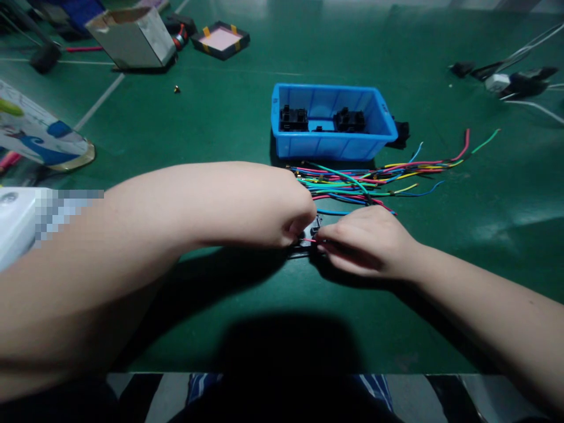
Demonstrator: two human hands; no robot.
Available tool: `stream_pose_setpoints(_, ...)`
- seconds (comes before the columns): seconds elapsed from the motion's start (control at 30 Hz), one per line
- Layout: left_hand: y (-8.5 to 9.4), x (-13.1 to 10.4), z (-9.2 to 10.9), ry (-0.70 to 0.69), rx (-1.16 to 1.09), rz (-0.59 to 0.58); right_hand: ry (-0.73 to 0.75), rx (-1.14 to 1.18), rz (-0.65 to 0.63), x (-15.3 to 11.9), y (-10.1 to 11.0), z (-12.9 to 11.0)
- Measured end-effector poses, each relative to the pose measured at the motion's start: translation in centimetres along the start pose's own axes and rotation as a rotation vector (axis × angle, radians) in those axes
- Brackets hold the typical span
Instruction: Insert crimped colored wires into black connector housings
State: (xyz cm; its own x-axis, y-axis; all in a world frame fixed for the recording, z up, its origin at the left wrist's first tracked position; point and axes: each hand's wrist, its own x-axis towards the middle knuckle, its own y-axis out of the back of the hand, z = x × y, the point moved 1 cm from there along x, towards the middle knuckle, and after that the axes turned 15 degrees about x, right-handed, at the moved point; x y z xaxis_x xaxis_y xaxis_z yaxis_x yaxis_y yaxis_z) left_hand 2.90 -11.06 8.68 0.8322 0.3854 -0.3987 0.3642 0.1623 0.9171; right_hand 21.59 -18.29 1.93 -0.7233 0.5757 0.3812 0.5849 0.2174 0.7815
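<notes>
Green worktop (229, 117) w/ pale lines fills most of the view, and its front edge runs along the bottom. Mid worktop, a bit nearer the front edge than the back, both hands meet over a small gray and black part (315, 228). One thin pink wire (309, 240) lies btwn the fingertips, its long way going side to side, abt. in line w/ the front edge. It sits to the left of the R hand (381, 244) and to the right of the L hand (291, 202). The R hand looks nearest, as its finger and thumb are pressed together and seem to pinch the wire. The L hand is curled in, but its tips are hidden, so can't tell if it pinches anything.

Just past the hands, toward the back edge, is a messy bunch of wires (348, 182) in red, blue, green and yellow. Behind it sits a blue tub (326, 147) w/ black bits (350, 119) inside. Near the back left corner are an open box (136, 44) and a low tray (244, 41) w/ yellow tape. By the left edge, a white pack (39, 126) has a blue & green pic. No brand or words can be read; the tub's marks are too small.
</notes>
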Motion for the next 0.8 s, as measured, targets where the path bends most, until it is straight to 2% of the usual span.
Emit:
stream_pose_setpoints(0.43,-0.4,0.1,0.1,0.011,-0.007,-0.02,0.034,0.017,-0.007,-0.1,0.0,0.2)
stream_pose_setpoints(0.6,-0.2,0.0,0.1,-0.001,-0.018,0.023,0.052,-0.012,-0.006,0.0,-0.1,0.2)
stream_pose_setpoints(0.8,0.2,-0.1,-0.9,0.064,-0.016,0.042,0.085,-0.053,-0.001,0.0,-0.1,0.2)
